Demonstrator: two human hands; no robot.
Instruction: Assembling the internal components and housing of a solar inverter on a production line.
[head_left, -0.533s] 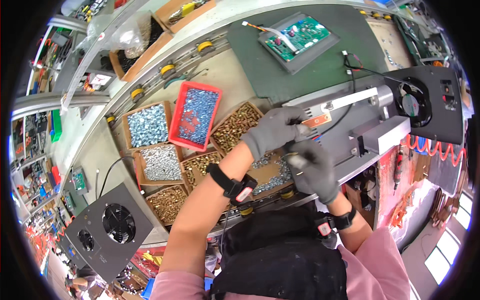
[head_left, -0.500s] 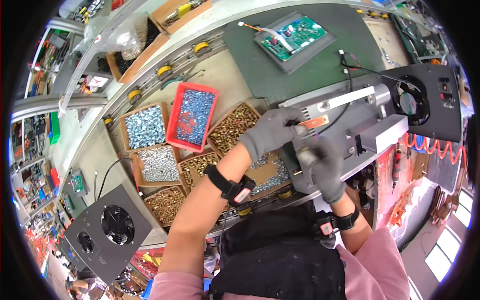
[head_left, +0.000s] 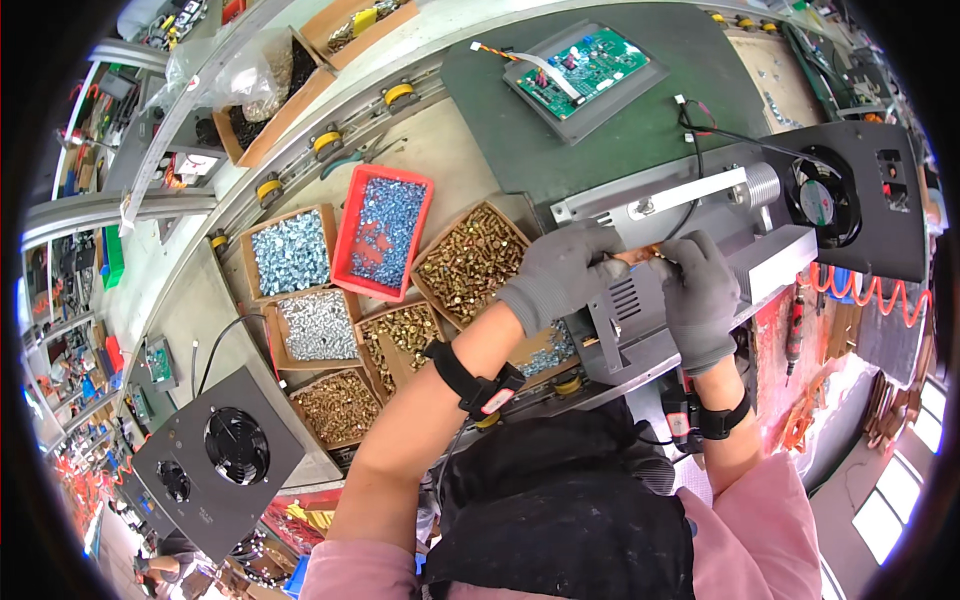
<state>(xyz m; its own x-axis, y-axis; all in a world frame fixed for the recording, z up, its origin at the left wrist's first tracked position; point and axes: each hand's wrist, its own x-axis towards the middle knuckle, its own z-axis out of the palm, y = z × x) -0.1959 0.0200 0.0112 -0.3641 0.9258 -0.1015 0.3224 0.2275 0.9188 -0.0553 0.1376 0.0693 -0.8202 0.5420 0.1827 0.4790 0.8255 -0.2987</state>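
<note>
My left hand, in a grey glove, pinches one end of a small flat copper strip. At the strip's other end, the fingertips of my gloved right hand are closed; whether they also hold a small part there is hidden. Both hands are above an open grey metal housing with slotted vents. Just beyond them, a pale metal bar runs across the housing, and a black cable passes over it. A dark panel with a fan is attached at the housing's right end.
Cardboard boxes of brassy screws and silvery fasteners stand left of my hands, with a red bin among them. Beyond lies a green circuit board on a green mat. Another fan panel sits at the lower left.
My right hand has moved up and right, from below the copper strip to its right end. My left hand has shifted slightly right, still holding the strip.
</note>
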